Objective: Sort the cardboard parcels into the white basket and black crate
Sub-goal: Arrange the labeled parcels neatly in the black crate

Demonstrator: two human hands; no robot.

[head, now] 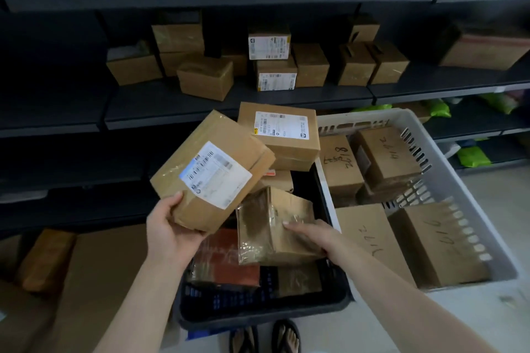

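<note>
My sandals (265,338) are showing at the bottom edge, just behind the black crate (258,314) on the floor. Both forearms are reaching forward over it. My left hand (169,226) is lifting a labelled parcel (212,172) above the crate's left side, thumb on top and fingers curling under its near corner, so it is tilting up and away from me. My right hand (309,233) is lying on a taped parcel (272,226) inside the crate, fingers fairly straight across its top, not clasping. Just right, touching the crate, the white basket (459,178) is holding marked parcels (341,166). Beyond, the dark shelf (229,103) is carrying more boxes (205,77).
</note>
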